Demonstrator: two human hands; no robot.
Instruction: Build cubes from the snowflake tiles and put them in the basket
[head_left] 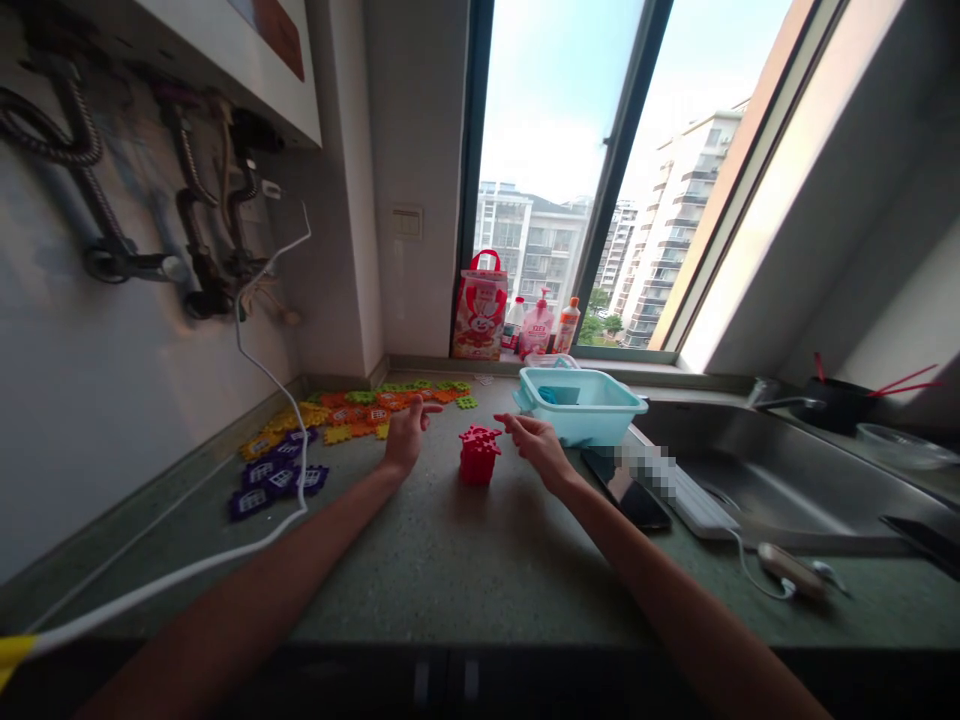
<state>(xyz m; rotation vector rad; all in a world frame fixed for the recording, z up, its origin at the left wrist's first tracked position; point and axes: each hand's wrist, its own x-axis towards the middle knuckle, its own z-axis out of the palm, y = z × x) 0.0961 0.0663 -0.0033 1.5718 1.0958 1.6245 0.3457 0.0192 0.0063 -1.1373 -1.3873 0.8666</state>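
Note:
A small red box of interlocking plastic puzzle tiles (478, 460) stands on the green-grey counter (480, 570), with toothed edges sticking out at its top. My left hand (406, 437) is to the left of it, apart from it, index finger stretched out and nothing held. On the other side, my right hand (538, 446) has its index finger pointing at the box's upper right edge. Those fingertips are very near the box; whether they touch it I cannot tell. Further left lie purple tiles (274, 475), yellow tiles (281, 432), orange tiles (360, 412) and green tiles (405, 388).
A light-blue plastic basin (592, 415) sits behind my right hand. Beside it lie a black phone (626, 490) and a white power strip (701, 505), left of the metal sink (750, 450). A white cable (247, 550) crosses the left side. Bottles (538, 325) line the windowsill.

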